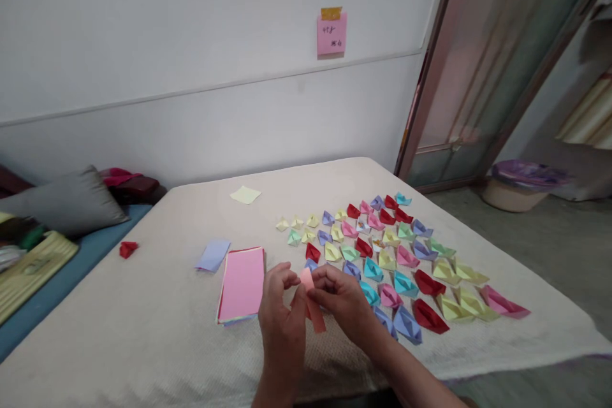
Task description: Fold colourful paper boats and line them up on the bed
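A salmon-pink piece of folded paper is held up between my two hands, over the front part of the cloth-covered table. My left hand pinches its left edge with thumb and fingers. From the other side, my right hand grips its upper right part, and the fingers hide some of the folds. Just left of my left hand lies a stack of coloured paper sheets, pink on top. Many small folded paper boats stand in rows beyond and right of my right hand, among them a red boat and a blue boat.
A lavender paper and a pale yellow sheet lie on the table. A crumpled-looking red paper piece sits near its left edge. Behind is a white wall with a pink note. A lined bin stands on the floor at right.
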{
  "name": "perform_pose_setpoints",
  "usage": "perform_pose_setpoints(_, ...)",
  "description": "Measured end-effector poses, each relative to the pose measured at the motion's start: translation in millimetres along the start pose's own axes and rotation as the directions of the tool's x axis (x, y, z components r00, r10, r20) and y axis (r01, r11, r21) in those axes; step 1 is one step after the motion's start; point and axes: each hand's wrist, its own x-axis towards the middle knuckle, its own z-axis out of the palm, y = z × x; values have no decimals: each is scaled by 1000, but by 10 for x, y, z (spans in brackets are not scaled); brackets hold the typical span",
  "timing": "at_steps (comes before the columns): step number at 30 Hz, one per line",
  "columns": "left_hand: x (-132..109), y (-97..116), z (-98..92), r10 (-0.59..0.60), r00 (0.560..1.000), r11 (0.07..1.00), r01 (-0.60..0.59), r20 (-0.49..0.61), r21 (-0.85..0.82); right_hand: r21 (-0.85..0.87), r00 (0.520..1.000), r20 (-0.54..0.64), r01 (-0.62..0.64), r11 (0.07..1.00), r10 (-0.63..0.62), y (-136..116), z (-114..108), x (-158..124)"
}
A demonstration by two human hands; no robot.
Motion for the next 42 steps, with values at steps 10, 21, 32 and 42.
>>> perform_pose_setpoints(10, 24, 15, -3, 23, 1000, 994, -22, -4, 104, -62, 999, -6, 40, 997, -41, 23, -1, -19)
perform_pose_setpoints(21, 20, -59, 0, 68, 998, 990, -68, 2, 123, -115, 997, -9, 75, 991, -77, -10, 3, -27)
perform_pose_setpoints(32, 23, -26, -2, 116, 993, 974, -115, 6, 196, -325, 979, -32, 182, 928, -203, -41, 43, -65)
perform_pose_setpoints(42, 19, -55, 22, 5, 998, 979, -18, 66, 205, -499, 966, 7, 229, 836, -260, -39, 67, -100)
